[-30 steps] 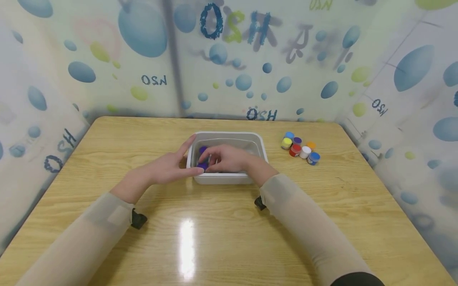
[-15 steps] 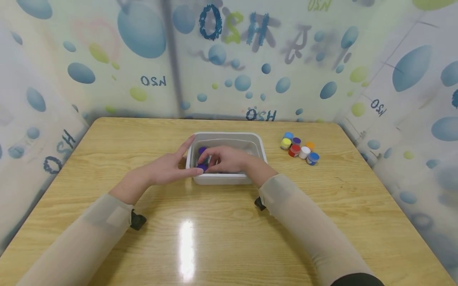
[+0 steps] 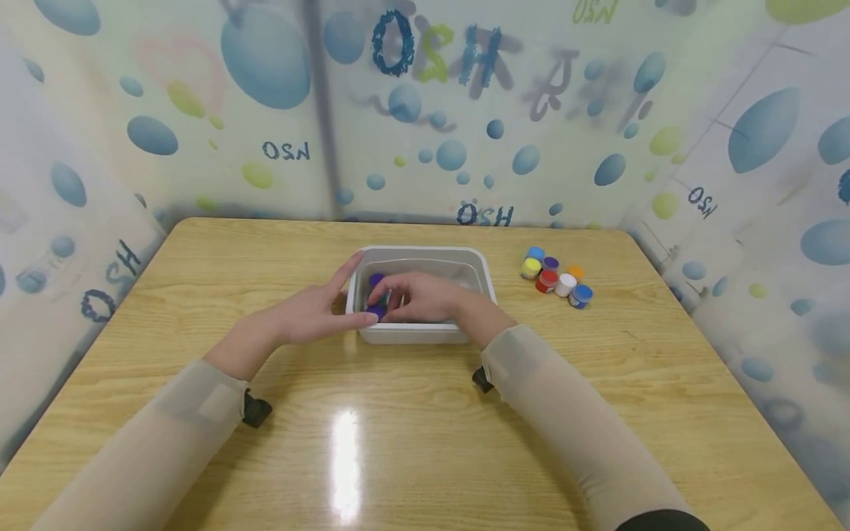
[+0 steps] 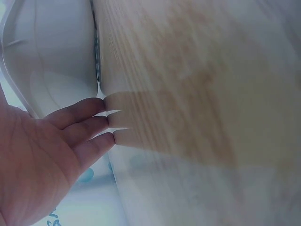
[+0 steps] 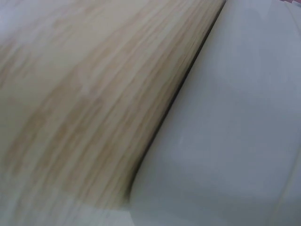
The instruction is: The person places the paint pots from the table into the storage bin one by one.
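A light grey plastic box (image 3: 413, 336) stands on the wooden table, open at the top. My left hand (image 3: 307, 313) spans its left end, straight index finger at the back corner and thumb at the front rim. In the left wrist view the other fingers of the left hand (image 4: 40, 160) are extended, tips at the table beside the box. My right hand (image 3: 425, 296) reaches inside with bent fingers, index and thumb around a purple-lidded jar (image 3: 376, 313). Behind it in the box is another purple lid (image 3: 376, 279). The box wall (image 5: 221, 122) hides the right hand from its wrist camera.
To the right of the box, several small paint jars cluster on the table (image 3: 425, 391), among them a red one (image 3: 547, 281), a white one (image 3: 566, 284), a yellow one (image 3: 530, 268) and a blue one (image 3: 581, 296). Patterned fabric walls (image 3: 425, 110) surround the table.
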### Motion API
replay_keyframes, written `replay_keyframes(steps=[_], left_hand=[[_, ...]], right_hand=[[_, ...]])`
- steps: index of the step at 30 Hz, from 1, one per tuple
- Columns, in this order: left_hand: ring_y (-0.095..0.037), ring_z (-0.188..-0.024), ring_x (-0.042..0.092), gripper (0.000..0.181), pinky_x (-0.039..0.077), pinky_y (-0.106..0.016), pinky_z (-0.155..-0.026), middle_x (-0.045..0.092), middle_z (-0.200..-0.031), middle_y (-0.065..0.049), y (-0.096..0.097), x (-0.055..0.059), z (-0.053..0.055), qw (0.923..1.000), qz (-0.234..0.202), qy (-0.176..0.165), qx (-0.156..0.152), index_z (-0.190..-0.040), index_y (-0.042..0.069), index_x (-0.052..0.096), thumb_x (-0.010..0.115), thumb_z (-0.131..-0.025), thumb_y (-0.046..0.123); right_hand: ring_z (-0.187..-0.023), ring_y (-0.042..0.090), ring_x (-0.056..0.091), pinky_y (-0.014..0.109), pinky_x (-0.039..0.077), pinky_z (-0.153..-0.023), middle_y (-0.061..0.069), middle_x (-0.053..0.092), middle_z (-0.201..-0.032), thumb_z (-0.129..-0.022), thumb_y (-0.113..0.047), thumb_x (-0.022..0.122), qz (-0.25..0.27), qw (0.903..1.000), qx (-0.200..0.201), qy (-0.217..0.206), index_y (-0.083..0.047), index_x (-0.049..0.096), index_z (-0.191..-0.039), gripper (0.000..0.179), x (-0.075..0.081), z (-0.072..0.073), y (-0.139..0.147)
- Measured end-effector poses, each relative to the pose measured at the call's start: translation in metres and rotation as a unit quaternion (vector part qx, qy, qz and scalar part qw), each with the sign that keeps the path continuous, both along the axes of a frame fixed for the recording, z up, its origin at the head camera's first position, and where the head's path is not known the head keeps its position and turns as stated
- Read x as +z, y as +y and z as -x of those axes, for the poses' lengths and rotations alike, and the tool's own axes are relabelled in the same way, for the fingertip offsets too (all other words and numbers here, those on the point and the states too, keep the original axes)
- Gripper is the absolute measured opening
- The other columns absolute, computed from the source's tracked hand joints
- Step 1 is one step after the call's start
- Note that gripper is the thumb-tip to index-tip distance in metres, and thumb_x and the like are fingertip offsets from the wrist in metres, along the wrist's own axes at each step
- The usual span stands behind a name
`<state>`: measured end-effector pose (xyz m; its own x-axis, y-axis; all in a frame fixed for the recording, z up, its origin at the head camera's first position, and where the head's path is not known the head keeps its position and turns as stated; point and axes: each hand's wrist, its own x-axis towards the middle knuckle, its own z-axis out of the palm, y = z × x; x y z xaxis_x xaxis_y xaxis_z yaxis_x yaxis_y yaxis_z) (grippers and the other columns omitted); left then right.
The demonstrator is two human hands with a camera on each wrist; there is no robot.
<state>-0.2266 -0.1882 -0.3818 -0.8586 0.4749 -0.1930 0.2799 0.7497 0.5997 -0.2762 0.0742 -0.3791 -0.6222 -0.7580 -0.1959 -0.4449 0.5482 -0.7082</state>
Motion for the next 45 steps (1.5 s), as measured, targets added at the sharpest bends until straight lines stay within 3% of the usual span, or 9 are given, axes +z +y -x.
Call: replay_keyframes(steps=[9, 20, 26, 31, 36, 41, 45], left_hand=[[-0.052, -0.147, 0.057, 0.114, 0.042, -0.069, -0.123, 0.051, -0.168, -0.021, 0.000, 0.000, -0.001, 1.0000, -0.002, -0.003, 0.001, -0.174, 0.040, -0.018, 0.060, -0.101, 0.076], [-0.051, -0.145, 0.059, 0.113, 0.043, -0.069, -0.121, 0.051, -0.168, -0.020, 0.000, 0.001, -0.002, 1.0000, 0.002, -0.002, 0.001, -0.174, 0.040, -0.018, 0.060, -0.101, 0.077], [-0.051, -0.144, 0.060, 0.116, 0.045, -0.070, -0.120, 0.051, -0.168, -0.023, 0.002, 0.000, 0.000, 0.9999, 0.006, -0.006, 0.010, -0.174, 0.041, -0.017, 0.060, -0.098, 0.081], [-0.053, -0.148, 0.055, 0.118, 0.041, -0.072, -0.122, 0.047, -0.170, -0.026, 0.002, 0.000, 0.000, 0.9998, 0.008, -0.011, 0.017, -0.174, 0.042, -0.017, 0.062, -0.096, 0.082], [-0.053, -0.150, 0.053, 0.120, 0.040, -0.073, -0.123, 0.044, -0.170, -0.028, 0.002, 0.001, 0.000, 0.9997, 0.009, -0.010, 0.018, -0.175, 0.040, -0.016, 0.064, -0.095, 0.081], [-0.055, -0.151, 0.051, 0.119, 0.038, -0.072, -0.124, 0.043, -0.170, -0.031, 0.001, 0.001, -0.001, 0.9999, 0.007, -0.005, 0.013, -0.175, 0.037, -0.017, 0.064, -0.098, 0.077], [-0.055, -0.151, 0.050, 0.118, 0.036, -0.071, -0.126, 0.044, -0.170, -0.030, 0.001, 0.000, -0.001, 0.9999, 0.004, -0.001, 0.009, -0.175, 0.037, -0.017, 0.064, -0.099, 0.076]], right_hand=[[-0.099, 0.017, 0.070, 0.029, 0.057, -0.088, -0.002, 0.077, -0.108, -0.105, -0.023, 0.076, 0.005, 1.0000, 0.000, -0.002, -0.022, 0.073, -0.134, 0.029, 0.001, 0.000, 0.000], [-0.085, 0.018, 0.070, 0.029, 0.060, -0.076, 0.001, 0.075, -0.105, -0.106, -0.025, 0.076, 0.037, 0.9989, -0.013, -0.024, -0.019, 0.072, -0.136, 0.031, 0.006, 0.000, 0.005], [-0.089, 0.027, 0.072, 0.047, 0.065, -0.084, 0.004, 0.075, -0.107, -0.107, -0.022, 0.074, 0.068, 0.9971, -0.021, -0.026, -0.010, 0.071, -0.139, 0.035, 0.020, -0.002, 0.016], [-0.088, 0.036, 0.070, 0.059, 0.063, -0.086, 0.006, 0.076, -0.104, -0.106, -0.021, 0.074, 0.092, 0.9948, -0.036, -0.022, -0.007, 0.070, -0.140, 0.036, 0.031, -0.005, 0.033], [-0.086, 0.045, 0.069, 0.056, 0.062, -0.083, 0.005, 0.076, -0.101, -0.105, -0.023, 0.077, 0.091, 0.9930, -0.076, -0.004, -0.012, 0.073, -0.136, 0.033, 0.039, -0.010, 0.060], [-0.085, 0.038, 0.068, 0.045, 0.062, -0.078, 0.006, 0.074, -0.102, -0.104, -0.025, 0.079, 0.083, 0.9895, -0.118, 0.002, -0.021, 0.076, -0.132, 0.029, 0.046, -0.015, 0.090], [-0.086, 0.035, 0.068, 0.037, 0.059, -0.075, 0.006, 0.073, -0.102, -0.105, -0.026, 0.078, 0.072, 0.9864, -0.147, 0.014, -0.018, 0.075, -0.134, 0.031, 0.049, -0.021, 0.119]])
